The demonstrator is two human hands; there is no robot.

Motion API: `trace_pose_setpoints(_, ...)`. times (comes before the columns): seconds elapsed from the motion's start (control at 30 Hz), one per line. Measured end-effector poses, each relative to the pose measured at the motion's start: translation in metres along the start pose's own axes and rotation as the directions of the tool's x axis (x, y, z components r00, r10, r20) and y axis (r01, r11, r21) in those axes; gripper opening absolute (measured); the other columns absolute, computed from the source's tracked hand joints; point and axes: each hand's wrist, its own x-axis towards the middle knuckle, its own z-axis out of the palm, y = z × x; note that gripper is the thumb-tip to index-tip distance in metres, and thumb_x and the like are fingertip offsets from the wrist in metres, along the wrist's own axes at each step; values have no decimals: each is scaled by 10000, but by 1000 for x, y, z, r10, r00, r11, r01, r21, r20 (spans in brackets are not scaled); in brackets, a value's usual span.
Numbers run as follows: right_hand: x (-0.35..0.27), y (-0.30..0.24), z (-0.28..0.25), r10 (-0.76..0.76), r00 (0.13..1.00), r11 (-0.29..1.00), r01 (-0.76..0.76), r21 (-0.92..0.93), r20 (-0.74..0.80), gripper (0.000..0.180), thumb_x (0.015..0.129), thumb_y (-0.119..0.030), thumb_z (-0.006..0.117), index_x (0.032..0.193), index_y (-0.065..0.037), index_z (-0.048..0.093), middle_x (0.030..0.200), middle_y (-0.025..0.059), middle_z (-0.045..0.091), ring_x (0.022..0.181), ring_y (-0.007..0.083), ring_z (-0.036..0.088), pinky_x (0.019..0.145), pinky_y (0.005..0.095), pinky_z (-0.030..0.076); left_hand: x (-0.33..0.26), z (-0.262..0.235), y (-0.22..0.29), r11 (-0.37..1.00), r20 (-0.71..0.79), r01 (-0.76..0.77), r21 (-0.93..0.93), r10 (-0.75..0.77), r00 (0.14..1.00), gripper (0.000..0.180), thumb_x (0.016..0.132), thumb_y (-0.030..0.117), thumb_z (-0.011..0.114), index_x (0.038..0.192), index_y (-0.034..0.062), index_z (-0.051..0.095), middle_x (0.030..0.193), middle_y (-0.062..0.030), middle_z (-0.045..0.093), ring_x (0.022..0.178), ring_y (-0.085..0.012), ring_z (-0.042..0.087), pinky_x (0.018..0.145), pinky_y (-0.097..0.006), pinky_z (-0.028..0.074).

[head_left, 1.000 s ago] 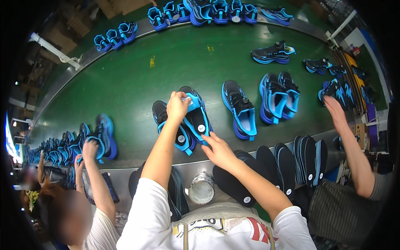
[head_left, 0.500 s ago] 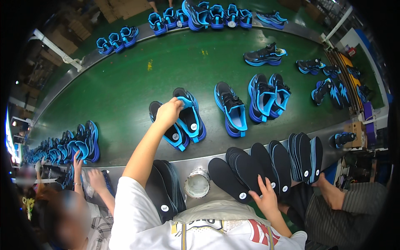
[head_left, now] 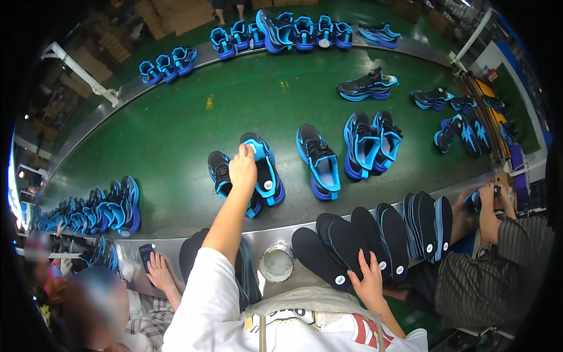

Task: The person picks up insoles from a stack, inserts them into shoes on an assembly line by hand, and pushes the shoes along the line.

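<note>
My left hand (head_left: pixel 243 168) is closed on the light-blue tongue of a black and blue sneaker (head_left: pixel 276 183) standing on the green work surface. A pale insole with a round white sticker shows inside its heel. Its mate (head_left: pixel 219 165) stands close on the left, partly hidden behind my hand and forearm. My right hand (head_left: pixel 369 279) rests with fingers spread on the lower end of black insoles (head_left: pixel 341 237), which lie fanned out along the metal edge. More insoles (head_left: pixel 246 273) are stacked by my left arm, partly covered by my sleeve.
An open round tub (head_left: pixel 277 262) of whitish stuff stands between the insole stacks. Other sneakers stand to the right (head_left: pixel 319 161), along the far ledge (head_left: pixel 303 32) and in a row at left (head_left: pixel 120 205). A co-worker's hand (head_left: pixel 159 273) is at left, another person's (head_left: pixel 488 196) at right.
My left hand stays at the sneaker's tongue, its wrist now more upright. The left co-worker's hand has left the shoe row. At right, a person's hands have reached a shoe.
</note>
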Motion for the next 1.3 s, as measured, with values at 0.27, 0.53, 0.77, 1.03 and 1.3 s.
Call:
trace_pose_setpoints(0.27,-2,18,5,-45,997,998,47,41,-56,584,741,-205,629,1260,-81,394,1252,274,325,1071,433,394,877,434,360,35,-13,-12,844,208,331,-423,-265,941,155,740,196,599,849,86,609,963,-84,529,879,-297,553,744,-405,443)
trace_pose_setpoints(0.53,0,14,-7,7,1000,1000,-7,2,24,590,759,-248,608,1275,-84,373,1253,292,321,1077,450,399,867,426,376,25,-20,-15,940,278,22,-339,78,957,148,744,212,595,810,81,618,894,-114,581,822,-287,571,703,-369,452)
trace_pose_setpoints(0.77,2,11,-45,71,997,991,-66,120,-30,447,850,-198,502,1235,5,400,1233,325,349,1097,433,415,899,394,363,-14,-67,-9,-357,531,486,-798,-33,847,92,748,93,490,687,77,422,724,-84,592,425,-43,274,370,-200,203)
trace_pose_setpoints(1.03,111,-2,-95,-5,972,980,51,194,-233,188,829,-123,537,815,59,581,779,145,598,637,224,571,589,288,442,-18,-47,94,422,274,277,-863,-68,959,325,784,329,608,816,68,418,541,-33,415,472,-159,424,430,-326,351)
trace_pose_setpoints(1.3,205,-56,-118,91,875,779,-360,514,476,205,743,-152,641,749,53,632,604,28,576,521,66,503,457,219,384,34,-5,120,624,25,-106,-774,197,980,365,810,366,527,1009,60,518,752,-184,595,724,-371,573,621,-435,449)
